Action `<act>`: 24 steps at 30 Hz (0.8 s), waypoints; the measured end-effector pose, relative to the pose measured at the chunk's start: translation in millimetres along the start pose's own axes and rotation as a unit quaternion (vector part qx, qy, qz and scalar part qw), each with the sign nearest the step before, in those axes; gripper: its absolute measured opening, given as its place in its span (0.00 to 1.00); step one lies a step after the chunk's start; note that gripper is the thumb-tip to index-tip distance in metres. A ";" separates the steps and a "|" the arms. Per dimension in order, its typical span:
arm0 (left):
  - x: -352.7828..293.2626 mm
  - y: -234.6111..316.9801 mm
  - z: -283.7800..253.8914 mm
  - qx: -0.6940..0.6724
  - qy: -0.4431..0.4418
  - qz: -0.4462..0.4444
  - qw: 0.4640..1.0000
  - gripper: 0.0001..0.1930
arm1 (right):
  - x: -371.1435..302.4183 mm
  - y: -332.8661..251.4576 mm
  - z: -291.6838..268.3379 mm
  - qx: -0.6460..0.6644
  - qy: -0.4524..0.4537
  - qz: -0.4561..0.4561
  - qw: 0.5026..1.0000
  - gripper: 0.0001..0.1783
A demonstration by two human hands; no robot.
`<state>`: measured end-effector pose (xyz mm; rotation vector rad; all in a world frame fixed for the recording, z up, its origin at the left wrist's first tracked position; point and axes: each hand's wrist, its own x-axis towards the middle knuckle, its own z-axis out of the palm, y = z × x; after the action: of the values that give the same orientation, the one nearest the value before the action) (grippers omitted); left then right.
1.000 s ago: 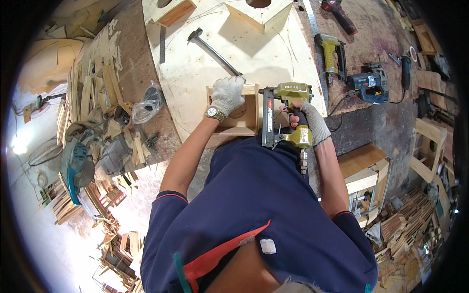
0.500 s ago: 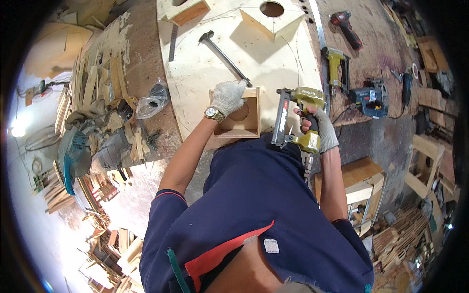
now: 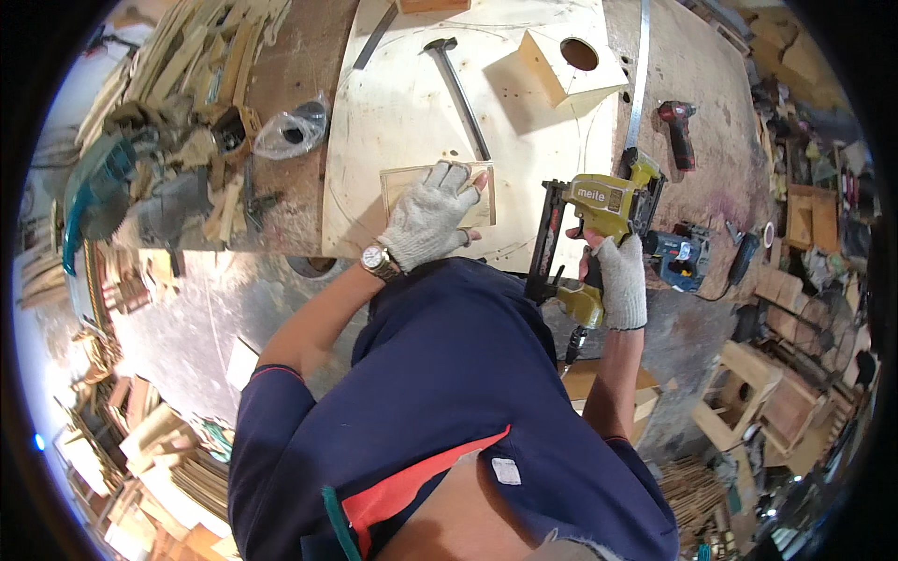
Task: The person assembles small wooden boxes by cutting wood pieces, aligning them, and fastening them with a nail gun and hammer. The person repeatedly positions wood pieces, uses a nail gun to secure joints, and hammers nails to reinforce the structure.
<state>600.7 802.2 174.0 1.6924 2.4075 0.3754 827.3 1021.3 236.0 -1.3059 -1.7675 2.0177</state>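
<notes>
My left hand (image 3: 430, 217), in a grey fingerless-style glove, lies palm down with fingers spread on a small wooden box (image 3: 398, 180). The box sits on the pale plywood sheet near my body; the hand hides much of it. My right hand (image 3: 619, 280), gloved alike, is wrapped round the handle of a yellow-green and black pneumatic nail gun (image 3: 599, 208). An air fitting (image 3: 574, 344) hangs from the gun's lower end. The gun is upright to the right of the box, apart from it. Beyond the box lies a hammer (image 3: 460, 98), its handle end near the box's far edge.
A wooden box with a round hole (image 3: 561, 79) stands at the far right of the plywood sheet (image 3: 374, 112). To the right are a second nail gun (image 3: 644, 166), a red-black drill (image 3: 677, 136) and a blue jigsaw (image 3: 681, 257). A circular saw (image 3: 98, 192) is at left.
My left hand has shifted from the box's far edge to flat across its top. The box's inside with its round hole no longer shows. The view has shifted; my right hand keeps the nail gun.
</notes>
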 end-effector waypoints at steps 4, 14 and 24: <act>-20.1 -34.5 -3.0 0.045 0.075 0.038 0.995 0.53 | -21.9 -34.0 15.7 -0.071 -0.031 -0.040 0.996 0.17; -45.4 -29.7 2.2 0.087 0.059 -0.190 0.976 0.53 | -55.4 -66.5 58.4 -0.120 -0.071 -0.043 0.989 0.19; -50.7 -41.5 20.2 -0.114 0.275 -0.191 0.935 0.29 | -19.5 -78.5 109.8 -0.363 -0.164 -0.094 0.912 0.19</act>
<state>586.4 743.2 142.0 1.0803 2.8422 1.1349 732.3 952.1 305.0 -0.8883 -2.8529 1.5850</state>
